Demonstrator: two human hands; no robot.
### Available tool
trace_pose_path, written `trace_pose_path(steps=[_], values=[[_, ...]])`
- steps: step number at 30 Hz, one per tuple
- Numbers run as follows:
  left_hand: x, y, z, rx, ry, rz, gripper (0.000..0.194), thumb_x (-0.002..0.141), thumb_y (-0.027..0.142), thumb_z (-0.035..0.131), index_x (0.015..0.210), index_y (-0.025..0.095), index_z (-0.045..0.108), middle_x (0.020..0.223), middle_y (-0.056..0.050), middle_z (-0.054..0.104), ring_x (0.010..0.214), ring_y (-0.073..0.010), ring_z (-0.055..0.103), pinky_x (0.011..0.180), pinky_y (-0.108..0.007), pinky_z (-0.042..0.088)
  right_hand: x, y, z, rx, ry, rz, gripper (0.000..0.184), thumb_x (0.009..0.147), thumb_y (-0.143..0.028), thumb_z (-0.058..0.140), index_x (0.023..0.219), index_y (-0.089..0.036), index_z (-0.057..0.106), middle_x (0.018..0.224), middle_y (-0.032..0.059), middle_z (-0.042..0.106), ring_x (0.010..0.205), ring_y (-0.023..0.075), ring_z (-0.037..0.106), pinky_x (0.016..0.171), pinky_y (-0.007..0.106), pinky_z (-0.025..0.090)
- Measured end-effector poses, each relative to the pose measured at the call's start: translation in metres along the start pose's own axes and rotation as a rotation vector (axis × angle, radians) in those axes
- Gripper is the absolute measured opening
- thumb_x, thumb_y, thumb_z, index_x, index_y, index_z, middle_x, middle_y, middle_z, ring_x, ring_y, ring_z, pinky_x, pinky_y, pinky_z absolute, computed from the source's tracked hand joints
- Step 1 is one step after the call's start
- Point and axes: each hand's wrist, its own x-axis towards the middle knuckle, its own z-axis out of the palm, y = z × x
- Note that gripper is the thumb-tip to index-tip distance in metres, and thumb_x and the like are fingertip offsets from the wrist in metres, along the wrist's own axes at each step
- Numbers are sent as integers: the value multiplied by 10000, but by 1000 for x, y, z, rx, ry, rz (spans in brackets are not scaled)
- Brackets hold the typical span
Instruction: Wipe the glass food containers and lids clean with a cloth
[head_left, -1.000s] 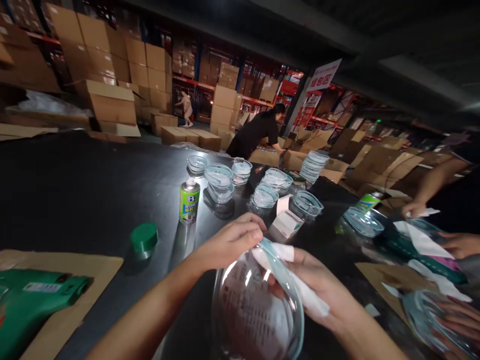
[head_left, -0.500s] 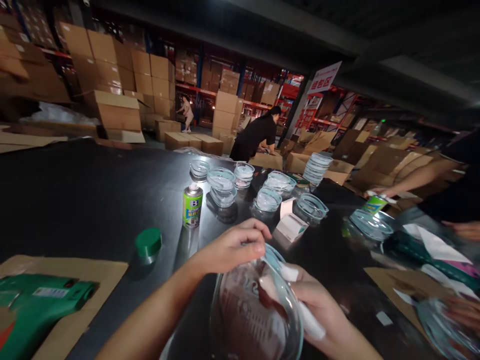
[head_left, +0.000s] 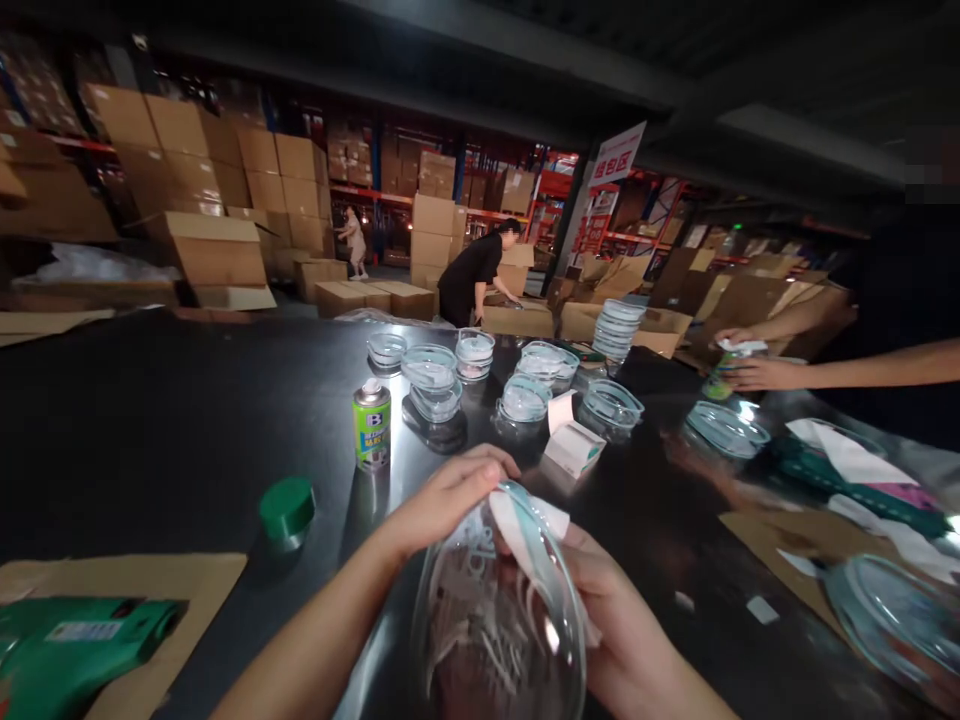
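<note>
A clear oval glass dish [head_left: 491, 640] with raised lettering stands tilted over the black table, close to me. My left hand [head_left: 454, 500] grips its far rim from the left, fingers closed over the edge. On the right side, my right hand [head_left: 607, 580] presses a white tissue [head_left: 517, 530] around the rim, with tissue showing both through the glass and outside it. Beyond my left hand stands a green spray can [head_left: 372, 425] with a white nozzle. A small open white box [head_left: 574, 447] lies past the dish.
Several glass dishes [head_left: 431, 368] stand in stacks across the table's far side. A green round cap [head_left: 287, 508] and a green tool [head_left: 90, 640] on cardboard lie left. At right, a co-worker's hands [head_left: 757, 370] hold another can above a glass dish [head_left: 727, 430].
The dish has turned in my hands, and the tissue now wraps the rim nearer my left hand. My view has shifted slightly. The co-worker's can is now held in two hands.
</note>
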Motion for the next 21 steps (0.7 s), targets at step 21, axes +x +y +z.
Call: trace_pose_path(steps=[21], values=[[-2,6,-2,73,23,27,479,927,526,362,750,142,588,1069,-95,552,969,-189,529,857,-273,388,1,-10,-13,-189,-69,23,238,534,-223,829,686,-96,695,576,25,590,478,55,465,452,148,323]])
